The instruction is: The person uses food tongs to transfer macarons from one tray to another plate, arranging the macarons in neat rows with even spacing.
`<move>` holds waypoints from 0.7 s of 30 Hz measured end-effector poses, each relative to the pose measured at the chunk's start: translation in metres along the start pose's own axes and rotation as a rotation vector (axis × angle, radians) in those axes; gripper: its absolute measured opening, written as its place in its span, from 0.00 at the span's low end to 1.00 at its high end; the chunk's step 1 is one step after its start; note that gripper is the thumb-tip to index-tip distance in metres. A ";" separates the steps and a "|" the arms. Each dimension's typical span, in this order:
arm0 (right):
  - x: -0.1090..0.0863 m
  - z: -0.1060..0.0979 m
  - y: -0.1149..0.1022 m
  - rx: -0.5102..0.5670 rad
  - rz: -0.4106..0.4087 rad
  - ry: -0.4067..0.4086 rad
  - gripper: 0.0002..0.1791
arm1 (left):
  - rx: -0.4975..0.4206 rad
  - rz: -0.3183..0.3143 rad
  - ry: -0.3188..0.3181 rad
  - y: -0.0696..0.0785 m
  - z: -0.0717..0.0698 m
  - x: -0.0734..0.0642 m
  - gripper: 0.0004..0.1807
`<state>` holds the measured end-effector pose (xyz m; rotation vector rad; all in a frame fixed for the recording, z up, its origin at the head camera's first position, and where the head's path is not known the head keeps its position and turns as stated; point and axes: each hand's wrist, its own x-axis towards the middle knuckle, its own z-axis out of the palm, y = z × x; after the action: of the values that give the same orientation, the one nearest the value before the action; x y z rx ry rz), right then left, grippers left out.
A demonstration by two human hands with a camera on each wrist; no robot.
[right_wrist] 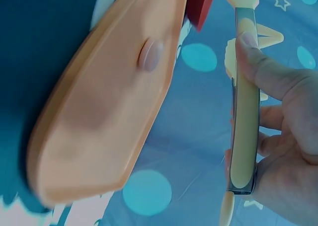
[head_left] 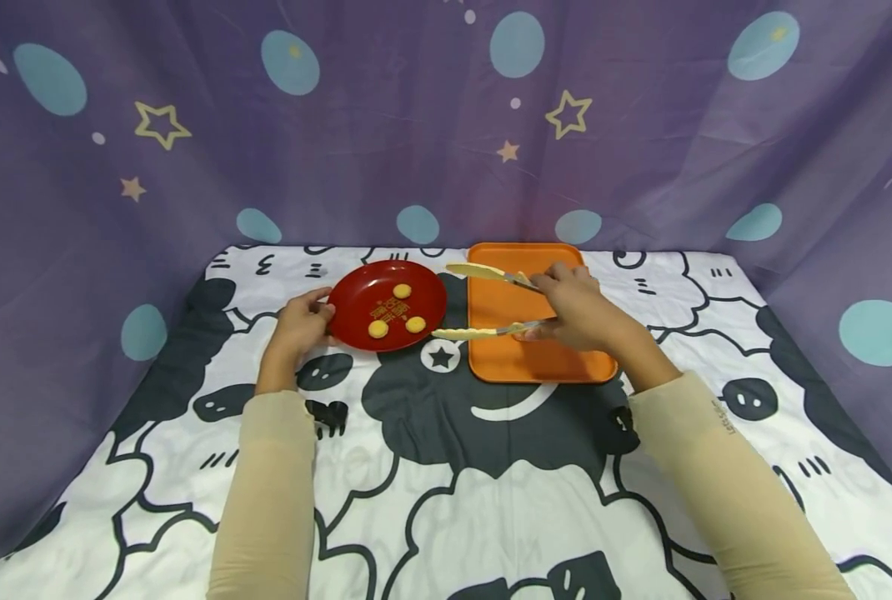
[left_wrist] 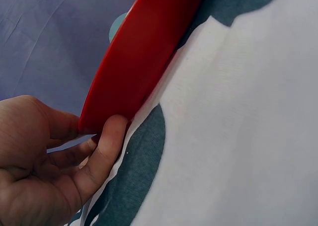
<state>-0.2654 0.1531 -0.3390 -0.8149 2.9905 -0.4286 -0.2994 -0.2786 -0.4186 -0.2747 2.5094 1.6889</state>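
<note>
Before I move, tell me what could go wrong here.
The spread tongs reach toward the red plate, so a tip might bump its rim. The left hand grips that plate; if it tilts, the three yellow pieces could slide. The round piece on the orange tray might slip from the tongs if pinched off-centre.

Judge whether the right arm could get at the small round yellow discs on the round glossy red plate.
Probably yes: the right grip holds pale-yellow-tipped metal tongs, their ends spread by the right edge of the plate, and nothing visible blocks the discs.
</note>
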 end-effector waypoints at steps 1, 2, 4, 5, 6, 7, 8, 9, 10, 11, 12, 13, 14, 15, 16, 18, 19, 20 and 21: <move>-0.003 -0.001 0.003 0.005 0.000 0.000 0.48 | -0.001 0.001 0.000 0.000 0.000 0.000 0.28; -0.006 -0.002 0.006 0.011 0.002 -0.002 0.48 | -0.004 0.001 -0.001 0.000 0.000 -0.001 0.28; -0.011 -0.004 0.011 0.023 0.011 -0.006 0.47 | -0.008 -0.003 0.004 0.000 0.001 -0.001 0.27; -0.013 -0.004 0.014 0.024 0.014 -0.008 0.47 | -0.009 -0.003 0.004 0.001 0.001 -0.001 0.28; -0.016 -0.005 0.017 0.026 0.017 -0.008 0.47 | -0.007 -0.003 0.004 0.001 0.001 -0.001 0.28; -0.018 -0.005 0.019 0.028 0.020 -0.011 0.47 | -0.007 -0.004 0.006 0.001 0.001 -0.001 0.28; -0.020 -0.006 0.022 0.031 0.023 -0.012 0.47 | -0.005 -0.004 0.006 0.001 0.000 -0.002 0.28; -0.022 -0.006 0.025 0.033 0.026 -0.014 0.47 | 0.002 -0.004 0.007 0.001 0.000 -0.002 0.28; -0.024 -0.006 0.028 0.033 0.028 -0.016 0.47 | 0.006 0.000 0.004 0.001 0.000 -0.002 0.28; -0.026 -0.006 0.030 0.032 0.027 -0.016 0.46 | 0.009 0.002 0.002 0.002 0.000 -0.002 0.28; -0.028 -0.007 0.033 0.032 0.024 -0.015 0.46 | 0.012 0.003 0.001 0.002 -0.001 -0.002 0.28; -0.030 -0.007 0.035 0.032 0.022 -0.017 0.46 | 0.013 0.005 0.001 0.002 -0.001 -0.002 0.28; -0.032 -0.007 0.037 0.033 0.020 -0.018 0.46 | 0.014 0.008 0.001 0.002 -0.001 -0.002 0.28; -0.034 -0.008 0.039 0.030 0.017 -0.016 0.46 | 0.014 0.011 0.000 0.001 -0.001 -0.002 0.28; -0.036 -0.008 0.041 0.026 0.014 -0.014 0.46 | 0.012 0.015 -0.001 0.001 -0.001 -0.002 0.28; -0.039 -0.009 0.045 0.023 0.014 -0.013 0.46 | 0.012 0.018 0.000 0.001 -0.001 -0.002 0.28; -0.041 -0.009 0.047 0.022 0.016 -0.019 0.46 | 0.013 0.019 0.001 0.001 0.000 -0.002 0.28; -0.042 -0.009 0.049 0.022 0.020 -0.023 0.46 | 0.015 0.020 0.001 0.000 0.000 -0.001 0.27; -0.043 -0.009 0.051 0.021 0.024 -0.029 0.46 | 0.015 0.018 0.002 0.000 0.000 -0.001 0.27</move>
<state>-0.2542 0.2196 -0.3461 -0.7755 2.9607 -0.4424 -0.2982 -0.2787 -0.4180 -0.2527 2.5326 1.6756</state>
